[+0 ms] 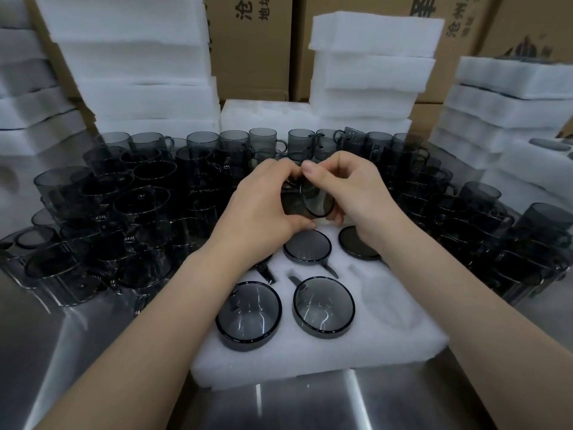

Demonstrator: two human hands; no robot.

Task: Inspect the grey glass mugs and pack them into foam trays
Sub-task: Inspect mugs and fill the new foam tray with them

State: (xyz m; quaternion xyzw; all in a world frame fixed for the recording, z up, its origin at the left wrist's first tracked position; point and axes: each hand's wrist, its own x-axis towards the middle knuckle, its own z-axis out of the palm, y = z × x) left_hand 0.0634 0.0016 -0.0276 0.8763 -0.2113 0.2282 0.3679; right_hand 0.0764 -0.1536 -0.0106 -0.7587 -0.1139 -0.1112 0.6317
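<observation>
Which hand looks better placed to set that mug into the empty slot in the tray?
Probably the right hand: it holds the mug by the rim, and the empty slot lies at the right of the tray, beside that arm. The left hand would have to cross over.

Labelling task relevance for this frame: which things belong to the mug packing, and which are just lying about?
In the job: held mug, gripped by left hand and right hand; foam tray with packed mugs; loose mugs waiting.
Lying about for now: foam stacks; cardboard boxes; steel table.
</observation>
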